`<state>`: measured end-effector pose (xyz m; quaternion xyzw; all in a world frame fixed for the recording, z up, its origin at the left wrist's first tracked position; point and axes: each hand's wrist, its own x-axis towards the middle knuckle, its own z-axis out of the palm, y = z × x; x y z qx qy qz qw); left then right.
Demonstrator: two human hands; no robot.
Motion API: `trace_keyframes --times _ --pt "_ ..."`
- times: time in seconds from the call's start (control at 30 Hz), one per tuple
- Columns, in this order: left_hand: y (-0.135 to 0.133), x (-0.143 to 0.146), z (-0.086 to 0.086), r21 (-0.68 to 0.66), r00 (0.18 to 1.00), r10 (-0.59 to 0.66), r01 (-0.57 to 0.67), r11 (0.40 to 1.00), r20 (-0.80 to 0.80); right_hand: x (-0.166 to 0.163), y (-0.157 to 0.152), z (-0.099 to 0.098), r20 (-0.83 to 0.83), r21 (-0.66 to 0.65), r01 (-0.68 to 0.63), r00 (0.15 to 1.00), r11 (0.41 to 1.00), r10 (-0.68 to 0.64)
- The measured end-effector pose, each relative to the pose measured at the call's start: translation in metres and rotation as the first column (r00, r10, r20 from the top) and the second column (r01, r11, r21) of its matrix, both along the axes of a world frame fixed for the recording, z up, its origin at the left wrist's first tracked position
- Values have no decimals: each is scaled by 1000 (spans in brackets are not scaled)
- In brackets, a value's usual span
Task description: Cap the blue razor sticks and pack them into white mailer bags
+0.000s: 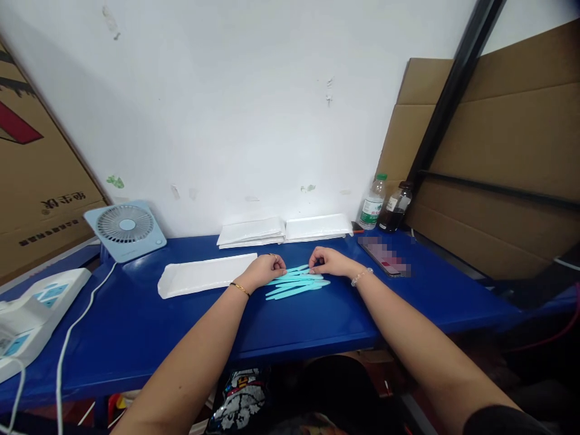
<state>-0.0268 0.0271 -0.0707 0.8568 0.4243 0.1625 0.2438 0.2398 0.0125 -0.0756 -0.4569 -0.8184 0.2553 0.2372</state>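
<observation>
The teal sticks (296,285) are lying fanned out on the blue table (136,326), just in front of the person. The left hand (267,269) is resting curled over their near-left ends, probably pinning the bundle so it is not sliding; whether its fingers are closing round any I cannot tell. The right hand (328,262) is pinching narrowly at the far ends. A white flat pouch (203,275) is lying open-mouthed beside the left hand, within easy reach. The cardboard box (40,199) is showing printed characters, upside down and unreadable; the water bottle (372,205) label is too small.

Left hand (265,270), right hand (330,261) on sticks (296,285)
</observation>
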Motion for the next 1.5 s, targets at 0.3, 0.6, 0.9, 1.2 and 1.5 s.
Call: trace_keyframes --times 0.3,0.6,0.9,1.2,1.5 --pt "-1 2 -1 30 999 47 -47 998 -26 -19 26 17 101 -179 -70 991 981 89" --pt "0 -2 -2 106 996 85 -83 991 -13 -24 19 10 -33 -129 -42 999 991 38" --pt "9 -4 6 201 971 238 -226 953 -38 0 28 5 -117 -181 75 988 981 -97" --pt "-8 -3 8 97 999 -33 34 995 -19 -4 10 18 32 -186 -54 998 981 61" --pt "-2 -6 12 187 987 130 -112 976 -90 -5 20 8 -34 -75 21 999 997 -23"
